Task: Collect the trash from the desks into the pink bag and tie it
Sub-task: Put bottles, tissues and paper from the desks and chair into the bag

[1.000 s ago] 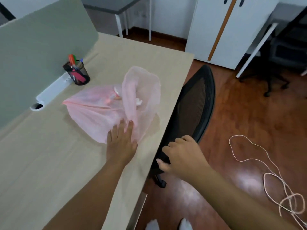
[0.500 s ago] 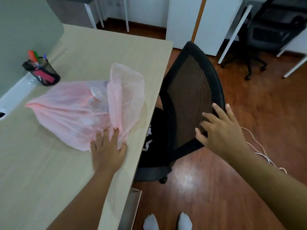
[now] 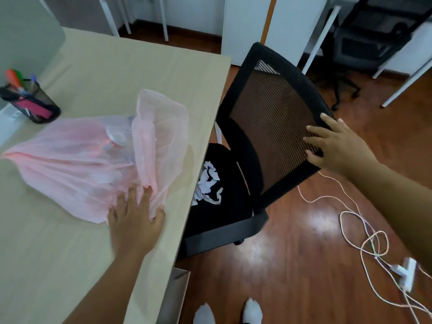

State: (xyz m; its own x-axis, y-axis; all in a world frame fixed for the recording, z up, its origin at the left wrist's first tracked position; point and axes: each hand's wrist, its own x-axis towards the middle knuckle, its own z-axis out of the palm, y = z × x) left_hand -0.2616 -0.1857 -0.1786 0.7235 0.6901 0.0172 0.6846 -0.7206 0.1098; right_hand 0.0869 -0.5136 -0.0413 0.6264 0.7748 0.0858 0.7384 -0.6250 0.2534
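The thin pink bag (image 3: pixel 77 157) lies on the light wooden desk (image 3: pixel 131 73), with pale trash showing through its plastic. My left hand (image 3: pixel 134 218) rests flat on the bag's near edge, fingers straight. My right hand (image 3: pixel 334 143) touches the mesh backrest of the black office chair (image 3: pixel 275 108), fingers spread on its right edge. Crumpled white paper (image 3: pixel 209 183) lies on the chair's black seat, partly under the desk edge.
A black mesh pen holder (image 3: pixel 30 104) with markers stands at the desk's left, next to a grey divider panel (image 3: pixel 25 31). White cables and a plug (image 3: pixel 374 249) lie on the wooden floor at right. A second black chair (image 3: pixel 364 43) and white cabinets stand behind.
My right hand went from the chair's top edge to its backrest and the chair swung out from the desk, uncovering the crumpled paper on the seat. My left hand stayed on the bag.
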